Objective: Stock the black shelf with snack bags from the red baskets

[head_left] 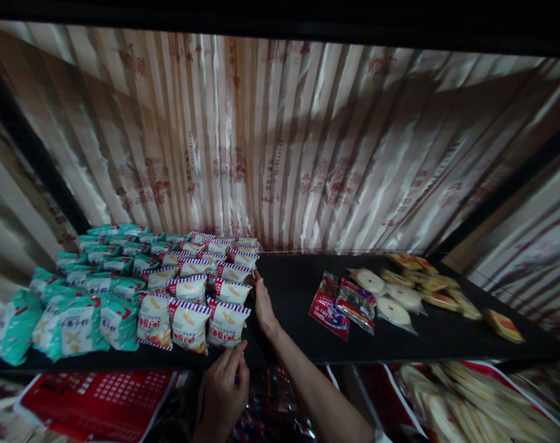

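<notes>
Rows of white snack bags with red and blue striped edges (190,326) stand upright on the black shelf. My right hand (264,301) lies along the right side of these rows, fingers stretched toward the back and nothing in its grasp. Below the front right bag (227,323), at the shelf's front edge, my left hand (227,381) has its fingers bent together, the fingertips at the bag's lower edge. Whether anything is between those fingers is hidden. Teal snack bags (79,326) fill the shelf to the left of the white ones.
Right of my hands on the black shelf (284,277) lie red packets (326,307), round white packs (393,311) and several yellow packs (504,326). A red basket (100,406) sits below left; another below right holds pale packs (464,406). A striped curtain hangs behind.
</notes>
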{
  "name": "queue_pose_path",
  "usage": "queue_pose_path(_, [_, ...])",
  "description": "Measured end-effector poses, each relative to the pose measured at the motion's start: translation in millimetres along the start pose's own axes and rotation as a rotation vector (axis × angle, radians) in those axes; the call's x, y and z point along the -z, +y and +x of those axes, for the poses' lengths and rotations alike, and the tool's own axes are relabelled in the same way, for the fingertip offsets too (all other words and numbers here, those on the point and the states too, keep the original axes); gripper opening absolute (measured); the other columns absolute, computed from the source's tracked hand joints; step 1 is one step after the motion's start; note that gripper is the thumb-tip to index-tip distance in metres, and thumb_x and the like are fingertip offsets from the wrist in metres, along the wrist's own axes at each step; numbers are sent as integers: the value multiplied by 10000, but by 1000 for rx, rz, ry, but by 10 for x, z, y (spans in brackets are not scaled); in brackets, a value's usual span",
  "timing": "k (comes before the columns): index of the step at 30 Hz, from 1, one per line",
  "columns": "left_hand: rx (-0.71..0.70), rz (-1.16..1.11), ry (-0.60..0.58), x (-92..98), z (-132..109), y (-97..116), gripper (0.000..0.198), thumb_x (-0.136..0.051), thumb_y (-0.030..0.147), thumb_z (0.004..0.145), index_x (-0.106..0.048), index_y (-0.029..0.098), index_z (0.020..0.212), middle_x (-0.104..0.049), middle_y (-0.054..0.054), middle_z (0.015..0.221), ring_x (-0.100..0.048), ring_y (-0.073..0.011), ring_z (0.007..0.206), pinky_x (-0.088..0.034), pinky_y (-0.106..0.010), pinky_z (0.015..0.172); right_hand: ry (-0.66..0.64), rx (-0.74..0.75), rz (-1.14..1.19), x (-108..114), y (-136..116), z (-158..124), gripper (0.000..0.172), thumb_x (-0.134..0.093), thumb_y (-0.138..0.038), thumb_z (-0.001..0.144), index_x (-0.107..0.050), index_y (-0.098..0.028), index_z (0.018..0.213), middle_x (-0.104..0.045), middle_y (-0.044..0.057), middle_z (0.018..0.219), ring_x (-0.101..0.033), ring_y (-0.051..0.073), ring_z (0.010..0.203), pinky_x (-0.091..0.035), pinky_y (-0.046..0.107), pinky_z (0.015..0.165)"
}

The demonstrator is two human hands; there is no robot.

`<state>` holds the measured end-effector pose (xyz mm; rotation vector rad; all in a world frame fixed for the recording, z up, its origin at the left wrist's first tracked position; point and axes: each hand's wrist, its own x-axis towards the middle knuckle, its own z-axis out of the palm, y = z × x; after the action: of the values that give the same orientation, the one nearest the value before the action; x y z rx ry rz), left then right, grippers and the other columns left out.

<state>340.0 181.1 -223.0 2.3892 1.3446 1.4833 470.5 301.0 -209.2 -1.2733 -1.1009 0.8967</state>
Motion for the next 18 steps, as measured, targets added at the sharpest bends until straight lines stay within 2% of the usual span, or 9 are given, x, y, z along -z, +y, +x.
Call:
queue_pose_path(3, [-4,13,-18,-4,16,-26,298,-367,140,881,-617,148,1044,-718,-55,862,-680,-125,775,-538,-195,700,-54,27,-12,-69,61,62,726,-216,-694,853,-441,-223,1357,-486,53,1380,-366,210,1321,-276,383,1101])
queue_pose_path(6, [-14,29,-37,9,25,-41,294,-357,163,894,-625,157,1014,-719,-51,828,-682,-121,734,-536,-188,665,-56,38,-34,-80,113,74,699,-248,-681,857,-467,-222,1337,-495,54,1371,-372,210,1316,-269,386,1107])
queue_pose_path(9, [-15,60,-44,31,37,-44,296,-345,189,904,-635,173,960,-716,-37,773,-683,-120,689,-533,-187,614,17,41,-35,-21,134,130,706,-254,-675,857,-456,-204,1344,-460,68,1399,-374,218,1314,-269,396,1107])
queue_pose_path(13, [-37,84,-28,33,17,-89,286,-342,201,903,-626,180,936,-715,-28,740,-683,-119,656,-532,-190,597,91,23,-45,77,130,347,758,-250,-703,836,-453,-178,1344,-437,80,1416,-343,241,1335,-250,402,1116])
queue_pose_path(15, [-75,94,-27,18,-22,-135,253,-373,213,894,-616,180,958,-720,-33,761,-688,-124,673,-536,-192,606,64,-5,-12,87,138,472,791,-240,-729,818,-451,-177,1344,-460,79,1399,-360,254,1327,-275,411,1103])
queue_pose_path(18, [-113,109,-42,-9,-85,-197,219,-429,234,876,-602,184,1001,-727,-40,817,-696,-133,717,-544,-197,636,-45,-30,81,46,168,588,806,-229,-746,808,-435,-189,1353,-513,78,1353,-441,263,1272,-359,428,1047])
